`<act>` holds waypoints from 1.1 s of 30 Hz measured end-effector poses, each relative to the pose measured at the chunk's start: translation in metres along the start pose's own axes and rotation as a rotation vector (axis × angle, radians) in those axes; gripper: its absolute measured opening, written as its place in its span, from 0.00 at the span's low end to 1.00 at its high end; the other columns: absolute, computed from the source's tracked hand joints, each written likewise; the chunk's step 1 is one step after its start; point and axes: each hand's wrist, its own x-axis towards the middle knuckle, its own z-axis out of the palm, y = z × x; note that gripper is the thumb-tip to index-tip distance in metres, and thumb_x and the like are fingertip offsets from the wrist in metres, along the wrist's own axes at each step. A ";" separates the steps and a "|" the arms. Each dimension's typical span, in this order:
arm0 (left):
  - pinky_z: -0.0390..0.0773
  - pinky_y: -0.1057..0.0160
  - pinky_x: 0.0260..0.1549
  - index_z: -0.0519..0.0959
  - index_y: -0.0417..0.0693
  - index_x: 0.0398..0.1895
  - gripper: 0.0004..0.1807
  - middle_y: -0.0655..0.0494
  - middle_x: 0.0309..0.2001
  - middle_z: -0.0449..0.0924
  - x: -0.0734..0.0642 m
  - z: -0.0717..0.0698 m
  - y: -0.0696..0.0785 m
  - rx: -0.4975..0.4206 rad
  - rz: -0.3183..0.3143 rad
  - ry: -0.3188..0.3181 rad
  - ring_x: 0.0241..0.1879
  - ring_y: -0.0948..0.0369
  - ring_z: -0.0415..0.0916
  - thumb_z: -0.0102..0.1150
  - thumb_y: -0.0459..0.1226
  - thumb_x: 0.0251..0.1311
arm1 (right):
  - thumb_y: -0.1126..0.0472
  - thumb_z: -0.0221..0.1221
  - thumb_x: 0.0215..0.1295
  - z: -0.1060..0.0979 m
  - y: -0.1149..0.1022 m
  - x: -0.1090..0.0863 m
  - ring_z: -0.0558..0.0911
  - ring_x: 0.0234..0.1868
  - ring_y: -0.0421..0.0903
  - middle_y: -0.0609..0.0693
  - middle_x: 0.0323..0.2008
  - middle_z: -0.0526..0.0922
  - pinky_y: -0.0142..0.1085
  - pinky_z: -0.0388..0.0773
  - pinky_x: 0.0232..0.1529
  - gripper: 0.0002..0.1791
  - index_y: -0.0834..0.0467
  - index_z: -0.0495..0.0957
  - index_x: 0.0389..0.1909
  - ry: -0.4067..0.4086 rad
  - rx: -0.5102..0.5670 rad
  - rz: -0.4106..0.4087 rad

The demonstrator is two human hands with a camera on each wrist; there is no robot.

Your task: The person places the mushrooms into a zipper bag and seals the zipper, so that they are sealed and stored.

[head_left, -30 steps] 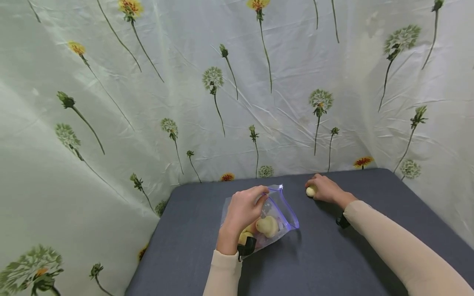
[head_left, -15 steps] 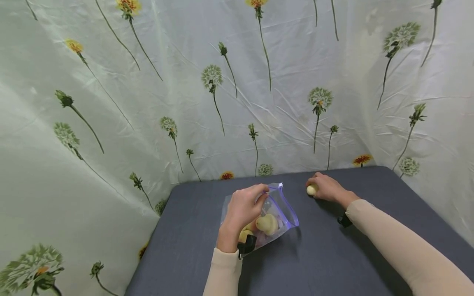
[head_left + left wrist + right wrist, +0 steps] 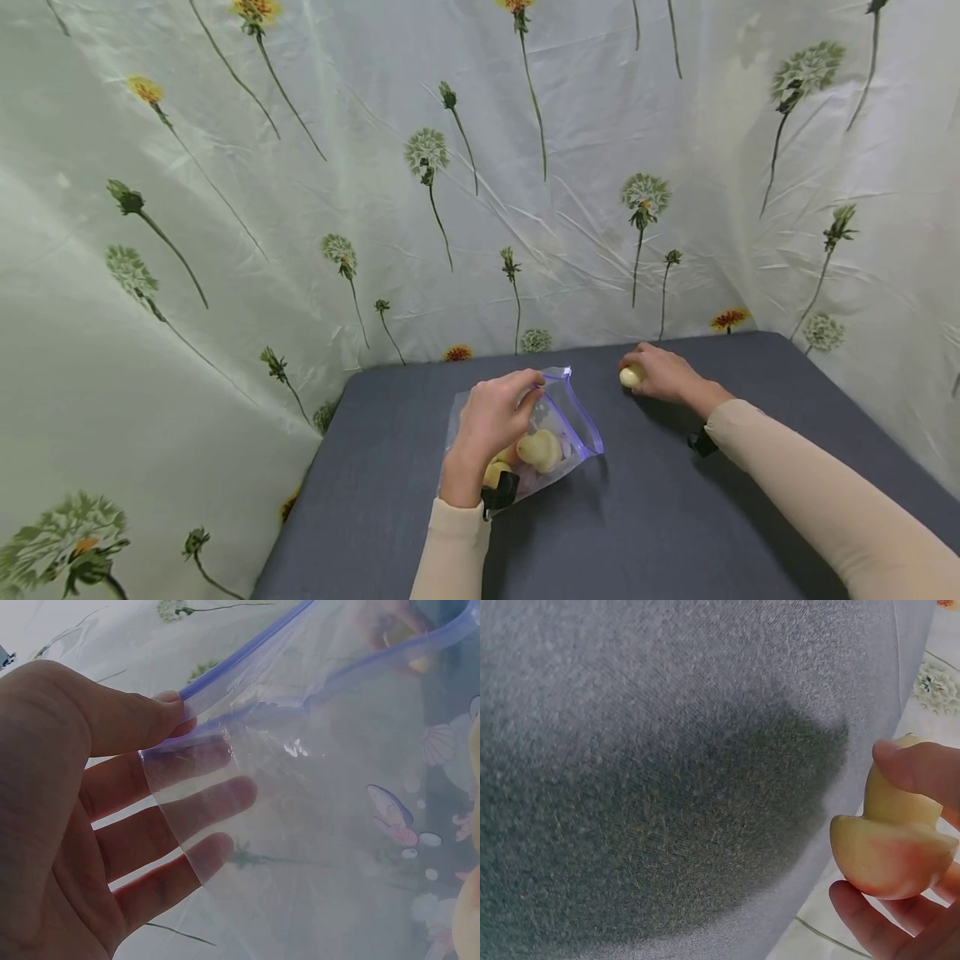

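A clear zip bag (image 3: pixel 573 414) with a purple zip edge stands tilted on the table, its mouth parted toward the right. My left hand (image 3: pixel 491 421) pinches its top edge between thumb and index finger. In the left wrist view the other fingers lie spread behind the clear plastic (image 3: pixel 322 802). Inside sit several pale yellow, rounded pieces (image 3: pixel 538 451), partly hidden by the hand. To the right of the bag, my right hand (image 3: pixel 663 375) holds a small yellow-and-red fruit-like piece (image 3: pixel 892 855) with a stepped shape; its exact kind is unclear.
Dark grey fabric covers the table (image 3: pixel 390 467). Behind and at both sides hangs a pale curtain (image 3: pixel 375 167) printed with dandelions. Black wrist cameras, such as the left one (image 3: pixel 500 492), sit on both wrists.
The right hand and the piece it holds stay almost in place. The left hand keeps its pinch on the bag. The whole head view has shifted slightly.
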 end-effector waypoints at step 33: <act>0.63 0.72 0.16 0.84 0.53 0.44 0.05 0.64 0.37 0.86 0.002 0.000 -0.001 -0.010 0.002 -0.009 0.17 0.71 0.65 0.64 0.38 0.68 | 0.59 0.73 0.58 -0.015 -0.019 -0.027 0.79 0.47 0.56 0.57 0.53 0.77 0.55 0.74 0.42 0.23 0.55 0.82 0.55 0.133 0.132 0.053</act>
